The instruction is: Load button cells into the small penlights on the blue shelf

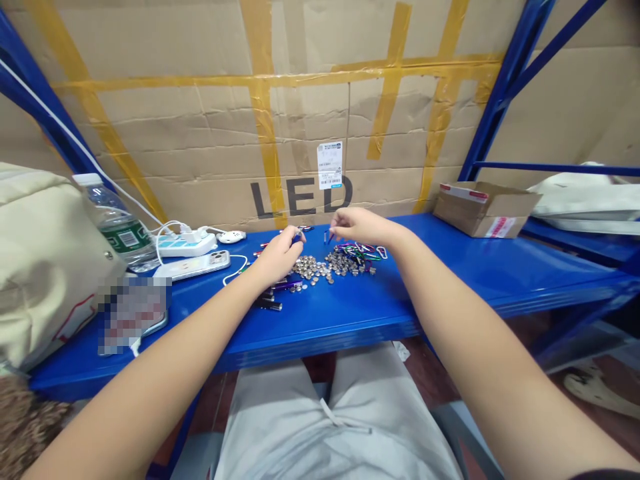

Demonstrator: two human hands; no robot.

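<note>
My left hand [281, 255] is closed at the left of the table's middle, its fingers curled round a small thing with a dark blue part that I cannot make out. Across from it, my right hand [354, 225] is pinched above the table, with a thin bluish piece at its fingertips, too small to name. Between and below the hands lies a heap of silver button cells [310, 267]. Beside it is a darker pile of small metal parts [345, 263]. Coloured carabiners [367, 252] lie under my right wrist. Purple and black tubes [270, 304] lie below my left hand.
The blue table [330, 320] backs onto a taped cardboard sheet [210, 147]. At left are a beige bag [45, 260], a water bottle [123, 230], a power strip [185, 243], a white phone [200, 265] and cables. An open cardboard box [483, 207] stands at right.
</note>
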